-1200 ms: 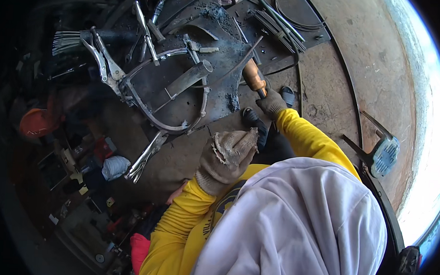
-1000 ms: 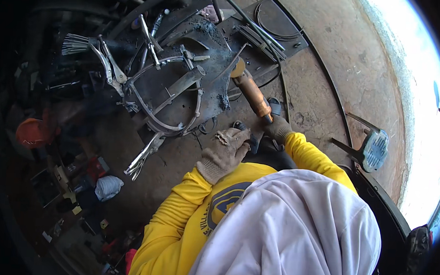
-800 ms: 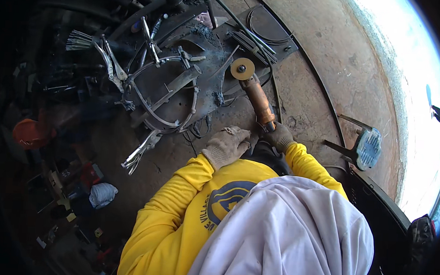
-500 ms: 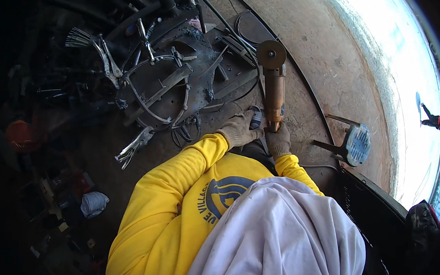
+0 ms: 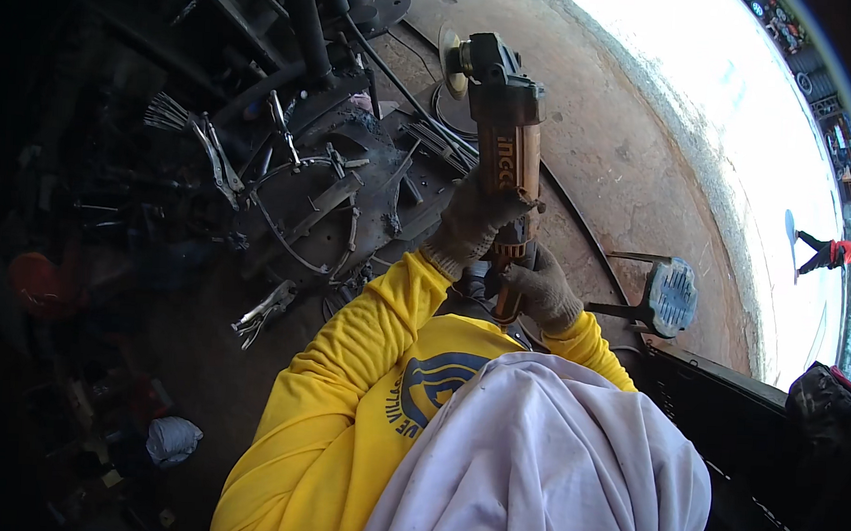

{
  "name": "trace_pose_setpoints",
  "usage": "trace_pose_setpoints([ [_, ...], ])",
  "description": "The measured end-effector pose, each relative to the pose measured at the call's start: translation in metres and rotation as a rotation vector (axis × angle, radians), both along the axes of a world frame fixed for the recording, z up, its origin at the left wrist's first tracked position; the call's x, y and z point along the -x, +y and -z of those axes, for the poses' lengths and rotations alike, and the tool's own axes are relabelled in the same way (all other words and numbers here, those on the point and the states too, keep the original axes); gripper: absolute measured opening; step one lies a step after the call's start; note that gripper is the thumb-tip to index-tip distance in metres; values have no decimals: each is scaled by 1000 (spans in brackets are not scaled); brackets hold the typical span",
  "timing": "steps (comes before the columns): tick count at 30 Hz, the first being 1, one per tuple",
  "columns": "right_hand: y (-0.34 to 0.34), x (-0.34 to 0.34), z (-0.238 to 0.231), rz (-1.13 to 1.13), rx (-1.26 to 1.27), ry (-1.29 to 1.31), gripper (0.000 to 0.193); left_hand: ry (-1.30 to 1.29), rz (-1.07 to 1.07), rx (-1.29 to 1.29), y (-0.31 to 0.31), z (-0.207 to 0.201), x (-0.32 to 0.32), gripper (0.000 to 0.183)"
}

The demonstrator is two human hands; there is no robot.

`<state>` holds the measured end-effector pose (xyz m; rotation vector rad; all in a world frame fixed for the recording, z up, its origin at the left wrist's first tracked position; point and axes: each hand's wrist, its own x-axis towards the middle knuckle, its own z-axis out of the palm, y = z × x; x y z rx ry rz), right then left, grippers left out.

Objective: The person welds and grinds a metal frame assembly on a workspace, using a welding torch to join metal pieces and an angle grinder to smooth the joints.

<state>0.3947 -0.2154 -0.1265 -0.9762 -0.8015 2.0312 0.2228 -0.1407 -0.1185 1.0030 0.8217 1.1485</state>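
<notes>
An angle grinder [image 5: 510, 113] with an orange-brown and black body points away from me, its cutting disc [image 5: 450, 60] turned edge-on toward the left. My gloved left hand [image 5: 470, 225] wraps around the middle of the body. Lower down, my gloved right hand [image 5: 545, 288] is closed around the rear handle. To the left, a bent metal ring frame [image 5: 280, 233] lies on a dark steel plate [image 5: 378, 159]. Locking pliers [image 5: 217, 166] grip the frame's left side. More locking pliers [image 5: 284, 131] are at its far side, and another pair [image 5: 266, 312] at its near side.
A grey-blue stool [image 5: 671, 297] lies tipped on its side at the right. Upright steel pipes [image 5: 305, 28] stand at the far left. A cable runs beyond the plate. A crumpled pale bag [image 5: 173, 441] lies lower left. Far right, a person in red [image 5: 830, 253] is outside.
The grinder has come up closer to me and turned, so its disc now shows edge-on. My left hand has moved from beside the handle onto the grinder's body.
</notes>
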Motion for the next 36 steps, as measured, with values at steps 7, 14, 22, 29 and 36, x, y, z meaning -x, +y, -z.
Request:
trace_pose_setpoints([
  [7,5,18,-17,-73,-28,-120,43,10,41,-6,2,7,14,55],
  [14,13,14,-24,-120,38,-221,33,-60,-51,6,-4,-2,4,47],
  [22,19,-9,5,-206,-28,41,56,129,-156,-66,-6,-7,-1,58],
  [29,73,-5,-36,153,-521,-173,84,101,-162,-207,-14,2,-11,67],
  [36,96,28,-35,279,-509,-477,63,768,-31,-203,-18,-10,-12,65],
])
